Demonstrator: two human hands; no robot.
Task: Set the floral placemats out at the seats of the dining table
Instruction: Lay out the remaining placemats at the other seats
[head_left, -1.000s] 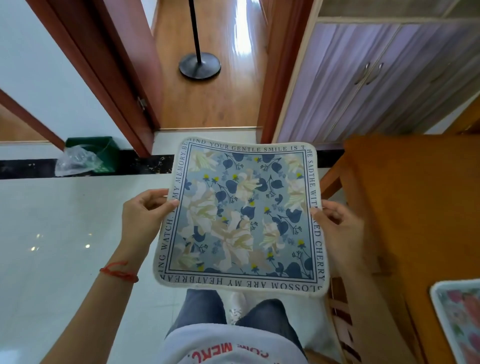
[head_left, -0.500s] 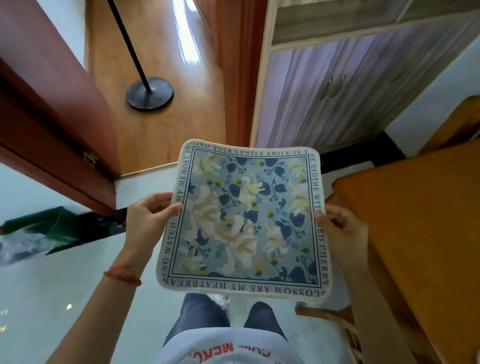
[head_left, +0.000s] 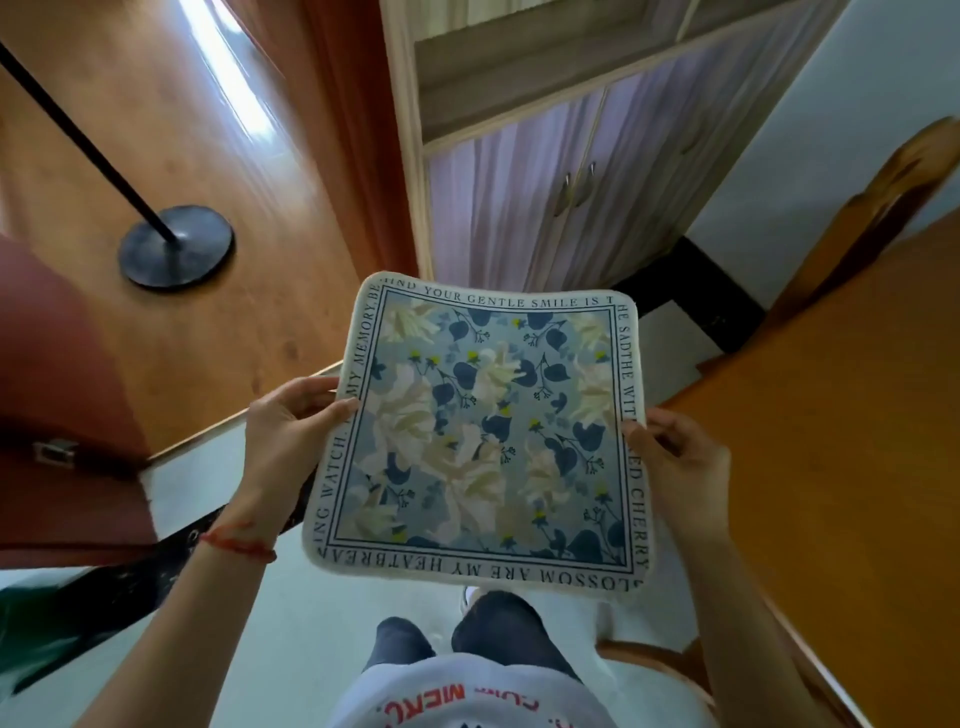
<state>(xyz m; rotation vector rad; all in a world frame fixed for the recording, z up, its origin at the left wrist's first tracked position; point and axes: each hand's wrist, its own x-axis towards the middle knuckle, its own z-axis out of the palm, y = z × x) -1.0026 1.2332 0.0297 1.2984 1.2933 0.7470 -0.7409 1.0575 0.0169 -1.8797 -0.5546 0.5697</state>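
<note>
Both hands are on it now: the floral placemat (head_left: 480, 436) is up in the air in front of the person's body, held flat and face up, blue leaves and cream blossoms with a band of lettering round the edge. The left hand (head_left: 283, 436) pinches the left edge, thumb lying on top over the lettering, fingers curled beneath. The right hand (head_left: 680, 462) grips the right edge the same way, thumb on the border, fingers tucked under. The grip hasn't changed from a second ago, and the mat sits just as level between the two hands.

What has changed is the room around it. The view has swung to the right: the dining table (head_left: 857, 441), only a corner before, now fills the right side, just beside the right hand, though the mat hangs over the floor, short of the tabletop. The lamp stand base (head_left: 175, 245) has slid to the left, the green bin has nearly dropped out at the lower left, and the cabinet (head_left: 561, 197) stands straight ahead beyond the mat.
</note>
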